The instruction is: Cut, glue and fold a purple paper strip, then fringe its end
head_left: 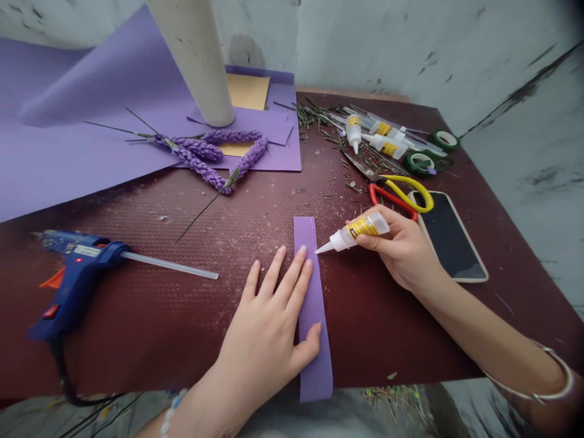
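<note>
A purple paper strip lies lengthwise on the dark red table, its near end hanging past the front edge. My left hand is spread flat, its fingertips and thumb pressing on the strip. In my right hand is a small glue bottle with a yellow label, tilted so its white nozzle tip meets the strip's right edge. Part of the bottle is covered by my fingers. A thin line runs along the strip's upper right edge.
A blue hot glue gun with a clear stick lies left. Purple flower stems rest near large purple paper and a pole. Scissors, a phone, other glue bottles, green tape and stem scraps lie right.
</note>
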`<state>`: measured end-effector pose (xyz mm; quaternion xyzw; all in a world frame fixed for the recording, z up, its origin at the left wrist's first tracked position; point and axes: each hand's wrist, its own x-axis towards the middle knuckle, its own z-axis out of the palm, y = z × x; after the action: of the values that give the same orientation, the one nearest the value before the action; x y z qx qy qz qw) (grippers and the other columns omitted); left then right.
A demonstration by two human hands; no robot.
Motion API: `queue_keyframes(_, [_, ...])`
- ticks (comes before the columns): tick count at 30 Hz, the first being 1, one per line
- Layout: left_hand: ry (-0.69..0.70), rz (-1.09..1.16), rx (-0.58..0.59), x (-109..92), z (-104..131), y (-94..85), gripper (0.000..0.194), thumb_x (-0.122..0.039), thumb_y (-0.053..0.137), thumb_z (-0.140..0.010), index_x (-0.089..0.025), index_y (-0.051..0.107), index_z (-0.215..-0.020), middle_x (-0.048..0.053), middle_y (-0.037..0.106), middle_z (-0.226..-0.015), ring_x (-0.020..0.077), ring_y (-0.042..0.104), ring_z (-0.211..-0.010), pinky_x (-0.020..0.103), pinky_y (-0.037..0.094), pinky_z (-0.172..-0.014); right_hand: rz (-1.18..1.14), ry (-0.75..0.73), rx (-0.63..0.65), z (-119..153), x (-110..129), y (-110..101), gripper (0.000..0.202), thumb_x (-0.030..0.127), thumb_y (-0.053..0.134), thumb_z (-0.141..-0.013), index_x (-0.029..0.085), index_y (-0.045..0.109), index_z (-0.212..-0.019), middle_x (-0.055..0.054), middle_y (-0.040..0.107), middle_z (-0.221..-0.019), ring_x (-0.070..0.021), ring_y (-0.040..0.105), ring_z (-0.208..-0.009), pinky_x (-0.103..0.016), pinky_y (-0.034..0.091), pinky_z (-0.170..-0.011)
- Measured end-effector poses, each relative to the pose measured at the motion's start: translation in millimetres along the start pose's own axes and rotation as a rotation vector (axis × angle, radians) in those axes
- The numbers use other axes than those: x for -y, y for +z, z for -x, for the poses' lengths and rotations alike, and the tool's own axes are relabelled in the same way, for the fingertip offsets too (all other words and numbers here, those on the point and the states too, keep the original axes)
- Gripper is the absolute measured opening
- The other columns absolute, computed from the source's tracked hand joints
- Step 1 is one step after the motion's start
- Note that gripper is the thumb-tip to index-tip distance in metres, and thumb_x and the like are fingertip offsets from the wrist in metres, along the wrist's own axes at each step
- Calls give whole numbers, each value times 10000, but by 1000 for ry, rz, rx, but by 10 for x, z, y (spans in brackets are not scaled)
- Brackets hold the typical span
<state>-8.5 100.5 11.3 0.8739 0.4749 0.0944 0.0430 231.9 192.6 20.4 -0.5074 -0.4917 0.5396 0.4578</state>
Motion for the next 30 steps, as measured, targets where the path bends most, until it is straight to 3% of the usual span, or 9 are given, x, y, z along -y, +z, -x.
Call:
queue_keyframes(10, [1, -1, 0, -1, 4, 2, 714, -471, 454, -996, -121, 374, -1613, 57, 285, -1712, 374, 320, -1553, 598, 304, -1212, -38, -40, -44, -29, -27, 22, 408, 438, 1001, -586, 251, 699, -785, 33, 690, -805, -152, 598, -757, -291, 495, -738])
queue_keyframes(22, [4, -10, -5, 1, 3, 9, 699, -450, 451, -997, -117, 382, -1608, 60, 299, -1707, 359, 317, -1556, 567, 264, -1230, 17, 6, 119, 32, -4, -84, 310, 398, 963, -657, 265, 716, -789, 24, 696, -798, -183, 645, -806, -323, 522, -810])
queue_keyframes(30, [0, -9, -8, -7, 15, 6, 701, -447, 457, -993, -117, 383, -1607, 55, 288, -1709, 354, 310, -1559, 553, 240, -1230, 2, 16, 87, 31, -6, -51, 341, 411, 967, -647, 254, 698, -785, 18, 708, -813, -180, 642, -802, -316, 517, -793])
